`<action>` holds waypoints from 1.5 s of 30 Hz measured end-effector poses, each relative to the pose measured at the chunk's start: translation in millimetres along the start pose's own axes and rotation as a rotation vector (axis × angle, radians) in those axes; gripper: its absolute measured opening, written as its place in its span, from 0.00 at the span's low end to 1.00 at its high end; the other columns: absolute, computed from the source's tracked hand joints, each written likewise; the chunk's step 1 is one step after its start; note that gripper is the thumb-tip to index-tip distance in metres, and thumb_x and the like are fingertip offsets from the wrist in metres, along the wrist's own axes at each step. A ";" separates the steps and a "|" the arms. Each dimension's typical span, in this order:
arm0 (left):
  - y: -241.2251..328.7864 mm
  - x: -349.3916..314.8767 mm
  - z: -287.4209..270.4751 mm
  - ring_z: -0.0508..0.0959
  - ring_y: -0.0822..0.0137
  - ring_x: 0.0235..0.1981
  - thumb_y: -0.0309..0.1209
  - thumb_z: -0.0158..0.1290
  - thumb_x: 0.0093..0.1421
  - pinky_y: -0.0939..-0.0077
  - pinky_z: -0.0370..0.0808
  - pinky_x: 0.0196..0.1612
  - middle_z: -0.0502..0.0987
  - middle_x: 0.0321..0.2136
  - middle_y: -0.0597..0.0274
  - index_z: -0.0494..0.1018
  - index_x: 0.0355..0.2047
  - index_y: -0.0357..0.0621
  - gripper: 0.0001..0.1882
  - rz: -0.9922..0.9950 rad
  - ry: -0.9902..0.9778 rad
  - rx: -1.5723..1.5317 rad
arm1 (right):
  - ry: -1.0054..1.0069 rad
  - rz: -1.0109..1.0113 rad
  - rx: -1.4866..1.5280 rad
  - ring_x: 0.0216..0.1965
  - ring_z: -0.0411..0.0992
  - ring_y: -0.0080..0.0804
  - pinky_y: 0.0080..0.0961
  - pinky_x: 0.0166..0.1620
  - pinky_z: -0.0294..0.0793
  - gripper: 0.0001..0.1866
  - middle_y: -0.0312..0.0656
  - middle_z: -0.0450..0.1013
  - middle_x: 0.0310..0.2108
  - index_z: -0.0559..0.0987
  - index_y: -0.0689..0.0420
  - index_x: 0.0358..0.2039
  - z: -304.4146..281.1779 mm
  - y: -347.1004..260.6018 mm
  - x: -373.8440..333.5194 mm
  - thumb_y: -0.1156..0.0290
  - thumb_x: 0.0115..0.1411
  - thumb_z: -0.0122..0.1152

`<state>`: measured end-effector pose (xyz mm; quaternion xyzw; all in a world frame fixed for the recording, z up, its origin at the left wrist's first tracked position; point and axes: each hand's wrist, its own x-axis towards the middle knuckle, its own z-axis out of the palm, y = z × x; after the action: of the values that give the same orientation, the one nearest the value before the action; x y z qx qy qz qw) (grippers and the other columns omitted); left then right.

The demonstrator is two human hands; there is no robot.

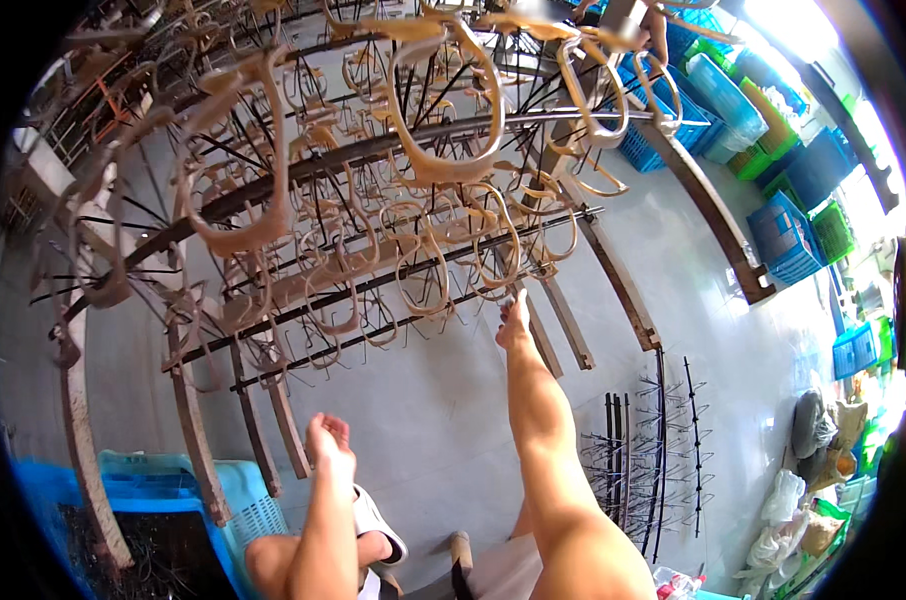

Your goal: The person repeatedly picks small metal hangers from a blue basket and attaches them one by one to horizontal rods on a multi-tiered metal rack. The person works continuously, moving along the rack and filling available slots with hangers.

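Many brownish, translucent spectacle frames hang on dark rods with thin prongs, filling the upper half of the view. A large spectacle frame (453, 168) hangs closest, on a curved rod (373, 150). My right hand (514, 322) is raised at the lower rods, right by the bottom of a spectacle frame (493, 290). Its fingers are drawn together; whatever lies between them is too small to make out. My left hand (330, 440) hovers below the rack with fingers loosely bent and apart, holding nothing visible.
Wooden rack bars (623, 290) jut toward me on both sides. Several prong rods (661, 450) lean or lie at the lower right. A blue crate (153, 482) with dark contents stands at the lower left. Blue and green baskets (785, 238) and bags (773, 540) line the right side.
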<state>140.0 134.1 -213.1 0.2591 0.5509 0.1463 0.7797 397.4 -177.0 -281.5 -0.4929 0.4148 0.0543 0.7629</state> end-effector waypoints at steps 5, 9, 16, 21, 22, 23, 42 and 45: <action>36.7 105.2 5.1 0.63 0.66 0.44 0.54 0.49 0.54 0.67 0.63 0.48 0.57 0.57 0.70 0.69 0.43 0.46 0.26 -0.089 0.145 -0.027 | -0.234 -0.204 0.425 0.38 0.70 0.31 0.37 0.46 0.68 0.24 0.36 0.68 0.41 0.70 0.50 0.42 24.9 -10.4 21.6 0.43 0.59 0.44; 57.2 135.1 11.2 0.64 0.55 0.51 0.49 0.53 0.52 0.62 0.64 0.52 0.67 0.51 0.64 0.71 0.42 0.44 0.24 -0.159 -0.313 -0.253 | -0.312 -0.079 0.640 0.34 0.72 0.31 0.27 0.44 0.71 0.21 0.38 0.74 0.29 0.73 0.54 0.30 -1.9 -17.3 19.8 0.49 0.62 0.42; 61.2 149.3 -19.6 0.77 0.59 0.42 0.35 0.44 0.63 0.64 0.74 0.47 0.78 0.36 0.52 0.73 0.32 0.38 0.14 -0.170 -0.685 -0.328 | -0.232 0.065 0.759 0.37 0.75 0.41 0.36 0.41 0.70 0.12 0.40 0.77 0.27 0.72 0.49 0.17 -94.8 5.1 -83.0 0.65 0.57 0.48; 41.8 110.5 -50.1 0.76 0.59 0.46 0.32 0.42 0.64 0.61 0.74 0.49 0.77 0.41 0.52 0.74 0.31 0.39 0.13 -0.085 -0.738 -0.438 | -0.327 -0.122 0.797 0.35 0.73 0.46 0.41 0.45 0.69 0.12 0.45 0.74 0.26 0.70 0.54 0.20 -137.2 -16.1 -165.2 0.67 0.59 0.46; 38.6 100.5 -62.5 0.75 0.58 0.47 0.33 0.42 0.64 0.60 0.74 0.49 0.76 0.42 0.52 0.74 0.31 0.39 0.13 -0.152 -0.760 -0.444 | -0.336 -0.185 0.784 0.34 0.72 0.45 0.40 0.44 0.70 0.12 0.46 0.73 0.26 0.70 0.58 0.22 -143.9 -28.7 -187.8 0.67 0.60 0.44; 32.1 84.0 -63.6 0.75 0.57 0.47 0.33 0.42 0.64 0.59 0.74 0.49 0.76 0.43 0.51 0.74 0.31 0.40 0.13 -0.242 -0.791 -0.434 | -0.435 -0.206 0.811 0.37 0.72 0.46 0.43 0.45 0.70 0.16 0.46 0.73 0.26 0.71 0.58 0.21 -159.3 -49.1 -195.8 0.64 0.62 0.44; 85.1 -169.6 -59.3 0.75 0.62 0.32 0.30 0.46 0.63 0.70 0.79 0.41 0.68 0.31 0.59 0.65 0.33 0.38 0.07 0.166 -0.432 -0.545 | -0.330 -0.186 -0.307 0.30 0.72 0.28 0.25 0.33 0.73 0.14 0.36 0.73 0.28 0.75 0.54 0.37 -234.9 -88.2 -263.4 0.58 0.57 0.58; 93.9 -137.1 -61.4 0.74 0.65 0.29 0.31 0.44 0.64 0.72 0.79 0.39 0.68 0.24 0.61 0.64 0.29 0.40 0.08 0.075 -0.421 -0.481 | -0.461 -0.336 -0.635 0.29 0.71 0.25 0.20 0.31 0.72 0.13 0.36 0.73 0.30 0.75 0.57 0.38 -194.8 -65.8 -379.7 0.60 0.60 0.54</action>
<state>39.9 155.9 -68.5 0.1122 0.3173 0.2441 0.9095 70.1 -241.9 -7.5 -0.7390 0.1102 0.1629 0.6443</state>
